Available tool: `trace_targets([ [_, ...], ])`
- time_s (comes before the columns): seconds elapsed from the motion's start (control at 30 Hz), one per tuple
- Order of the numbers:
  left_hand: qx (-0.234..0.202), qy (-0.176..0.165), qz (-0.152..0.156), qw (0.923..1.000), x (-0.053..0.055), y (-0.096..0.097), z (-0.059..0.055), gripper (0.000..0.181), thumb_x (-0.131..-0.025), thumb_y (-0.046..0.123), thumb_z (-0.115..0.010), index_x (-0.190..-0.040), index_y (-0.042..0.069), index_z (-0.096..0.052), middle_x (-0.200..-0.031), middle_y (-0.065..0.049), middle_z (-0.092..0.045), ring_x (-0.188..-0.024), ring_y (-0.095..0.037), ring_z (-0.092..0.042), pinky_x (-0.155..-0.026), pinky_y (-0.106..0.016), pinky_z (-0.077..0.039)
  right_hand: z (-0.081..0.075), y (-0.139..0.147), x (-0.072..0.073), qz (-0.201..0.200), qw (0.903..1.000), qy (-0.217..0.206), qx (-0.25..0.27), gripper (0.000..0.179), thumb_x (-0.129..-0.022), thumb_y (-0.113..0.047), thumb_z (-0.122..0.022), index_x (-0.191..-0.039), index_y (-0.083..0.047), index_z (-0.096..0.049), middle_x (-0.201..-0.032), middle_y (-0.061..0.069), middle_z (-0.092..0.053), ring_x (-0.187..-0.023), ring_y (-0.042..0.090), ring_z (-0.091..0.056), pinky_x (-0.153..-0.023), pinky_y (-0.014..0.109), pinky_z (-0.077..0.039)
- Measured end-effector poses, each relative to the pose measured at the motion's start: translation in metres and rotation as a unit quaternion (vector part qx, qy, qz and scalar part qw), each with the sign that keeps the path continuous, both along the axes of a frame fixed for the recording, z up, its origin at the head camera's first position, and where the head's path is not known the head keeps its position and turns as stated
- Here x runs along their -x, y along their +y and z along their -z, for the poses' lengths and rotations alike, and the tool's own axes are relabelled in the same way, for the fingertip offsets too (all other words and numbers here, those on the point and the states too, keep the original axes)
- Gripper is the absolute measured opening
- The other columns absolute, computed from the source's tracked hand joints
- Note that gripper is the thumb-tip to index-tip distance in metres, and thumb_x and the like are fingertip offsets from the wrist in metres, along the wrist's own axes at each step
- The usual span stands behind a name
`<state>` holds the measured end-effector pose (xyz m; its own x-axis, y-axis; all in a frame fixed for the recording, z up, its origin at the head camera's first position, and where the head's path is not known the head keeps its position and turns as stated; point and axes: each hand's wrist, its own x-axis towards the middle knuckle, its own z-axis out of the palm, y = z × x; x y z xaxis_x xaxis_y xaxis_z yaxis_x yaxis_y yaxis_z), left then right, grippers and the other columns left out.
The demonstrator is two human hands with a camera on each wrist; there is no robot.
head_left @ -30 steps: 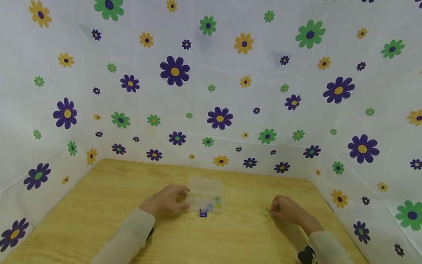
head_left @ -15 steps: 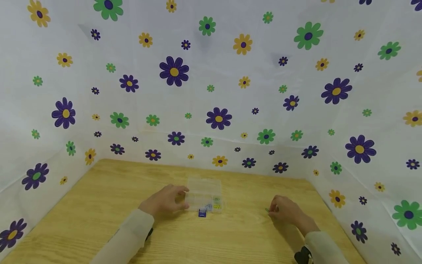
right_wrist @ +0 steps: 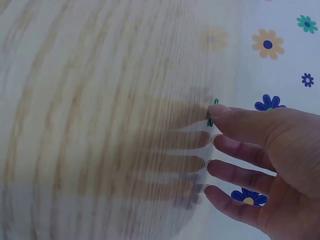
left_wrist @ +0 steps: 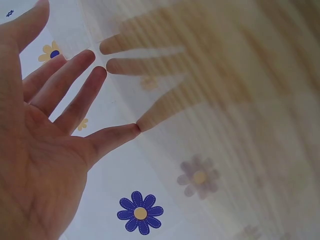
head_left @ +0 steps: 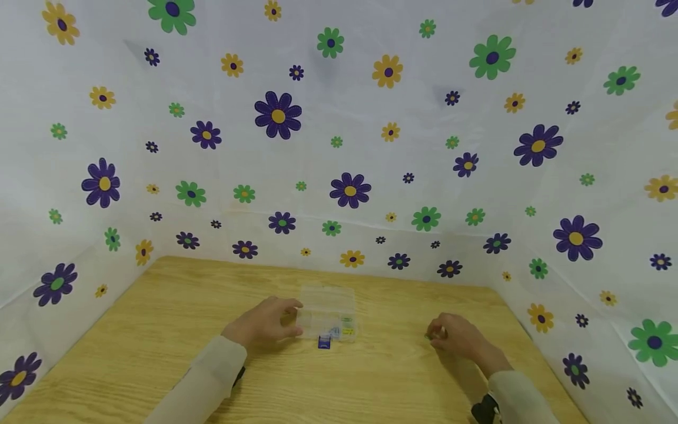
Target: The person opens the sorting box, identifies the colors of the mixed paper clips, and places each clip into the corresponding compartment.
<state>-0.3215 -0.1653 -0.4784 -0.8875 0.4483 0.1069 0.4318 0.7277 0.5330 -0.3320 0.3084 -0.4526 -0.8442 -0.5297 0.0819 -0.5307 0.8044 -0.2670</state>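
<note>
On the table stands a clear plastic compartment box with its lid raised at the back. My left hand is at the box's left side, thumb and fingers spread; the left wrist view shows its fingertips at the tabletop. Whether it touches the box cannot be told. To the right, my right hand is low over the table. Its thumb and a finger pinch a green paper clip, the other fingertips close to the wood. The clip is mostly covered in the head view.
A dark blue clip-like piece is at the box's front edge. Inside, at the right, are small light-blue, green and yellow pieces. Flower-printed white sheets wall the wooden table at the back and sides.
My right hand has turned slightly, and the green paper clip shows less between its fingertips. My left hand stays beside the box. The whole view has shifted a little.
</note>
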Motion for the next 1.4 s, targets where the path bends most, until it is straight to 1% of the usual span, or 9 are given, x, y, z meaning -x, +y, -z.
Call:
trace_targets([
  [0.13, -0.003, -0.009, -0.004, 0.9999, -0.002, 0.0, 0.002, 0.06, -0.093, 0.045, -0.075, -0.142, 0.013, -0.061, -0.132, -0.008, -0.069, -0.126, -0.032, -0.059, -0.115, -0.058, -0.043, 0.003, 0.002, 0.0, -0.009, 0.9999, -0.002, 0.005, 0.007, -0.084, -0.012, -0.083, -0.089, -0.012, -0.077, -0.087, -0.002, -0.069, -0.076, 0.008, -0.061, -0.067, 0.025, -0.052],
  [0.3, -0.003, 0.003, 0.011, 0.9999, 0.0, 0.0, 0.003, 0.061, -0.093, 0.044, -0.075, -0.141, 0.01, -0.06, -0.13, -0.011, -0.07, -0.126, -0.035, -0.061, -0.114, -0.059, -0.044, 0.005, 0.002, 0.001, -0.006, 0.9999, 0.007, 0.013, 0.007, -0.084, -0.012, -0.083, -0.084, -0.01, -0.077, -0.085, -0.001, -0.065, -0.072, 0.007, -0.058, -0.063, 0.024, -0.05],
  [0.57, 0.005, 0.015, 0.007, 0.9999, 0.003, -0.001, -0.002, 0.059, -0.092, 0.043, -0.076, -0.139, 0.011, -0.062, -0.129, -0.01, -0.071, -0.124, -0.033, -0.061, -0.113, -0.058, -0.045, 0.005, 0.001, 0.006, 0.003, 0.9997, 0.017, 0.016, 0.01, -0.084, -0.011, -0.083, -0.08, -0.01, -0.075, -0.084, -0.001, -0.064, -0.072, 0.006, -0.057, -0.062, 0.023, -0.05],
  [0.87, 0.007, 0.006, 0.002, 1.0, 0.002, -0.001, -0.002, 0.06, -0.092, 0.045, -0.076, -0.14, 0.011, -0.062, -0.13, -0.01, -0.07, -0.123, -0.032, -0.06, -0.113, -0.058, -0.045, 0.005, -0.001, 0.004, 0.009, 0.9997, -0.021, 0.01, 0.017, -0.091, -0.018, -0.078, -0.083, -0.007, -0.068, -0.083, -0.001, -0.061, -0.071, 0.002, -0.05, -0.062, 0.022, -0.046],
  [1.03, 0.004, 0.015, 0.004, 0.9999, 0.001, -0.001, 0.0, 0.06, -0.092, 0.043, -0.076, -0.14, 0.009, -0.061, -0.128, -0.011, -0.071, -0.122, -0.032, -0.061, -0.113, -0.057, -0.046, 0.003, -0.004, 0.001, -0.006, 0.9996, -0.018, 0.018, 0.015, -0.092, -0.016, -0.077, -0.085, -0.006, -0.068, -0.085, -0.001, -0.061, -0.072, 0.002, -0.05, -0.063, 0.023, -0.047],
  [1.1, 0.005, 0.013, 0.004, 0.9999, 0.001, -0.001, 0.0, 0.06, -0.092, 0.043, -0.076, -0.139, 0.009, -0.062, -0.128, -0.011, -0.071, -0.122, -0.032, -0.061, -0.113, -0.058, -0.045, 0.002, -0.006, 0.001, -0.023, 0.9993, -0.018, 0.023, 0.014, -0.092, -0.014, -0.077, -0.085, -0.006, -0.069, -0.085, 0.0, -0.063, -0.073, 0.002, -0.052, -0.063, 0.023, -0.048],
  [1.17, 0.006, 0.01, 0.003, 0.9999, 0.001, -0.001, -0.001, 0.06, -0.092, 0.044, -0.076, -0.139, 0.01, -0.062, -0.129, -0.01, -0.07, -0.122, -0.032, -0.061, -0.113, -0.057, -0.045, 0.001, -0.009, 0.003, -0.035, 0.9987, -0.019, 0.031, 0.011, -0.092, -0.012, -0.076, -0.085, -0.006, -0.07, -0.085, 0.0, -0.064, -0.074, 0.003, -0.055, -0.064, 0.024, -0.05],
  [1.3, 0.002, 0.011, 0.007, 0.9999, 0.001, -0.001, -0.001, 0.06, -0.092, 0.043, -0.076, -0.14, 0.009, -0.061, -0.13, -0.011, -0.07, -0.124, -0.033, -0.061, -0.113, -0.058, -0.045, -0.003, -0.021, 0.01, -0.061, 0.9976, 0.001, 0.034, 0.008, -0.092, -0.006, -0.074, -0.085, -0.006, -0.072, -0.084, 0.001, -0.067, -0.075, 0.007, -0.061, -0.066, 0.026, -0.054],
  [1.4, 0.003, 0.009, 0.006, 0.9999, 0.0, 0.0, -0.001, 0.06, -0.092, 0.043, -0.076, -0.139, 0.01, -0.062, -0.13, -0.012, -0.07, -0.125, -0.033, -0.061, -0.114, -0.057, -0.045, -0.008, -0.037, 0.014, -0.058, 0.9978, 0.002, 0.033, 0.006, -0.095, -0.005, -0.071, -0.09, -0.004, -0.071, -0.088, 0.002, -0.069, -0.078, 0.01, -0.062, -0.07, 0.027, -0.056],
])
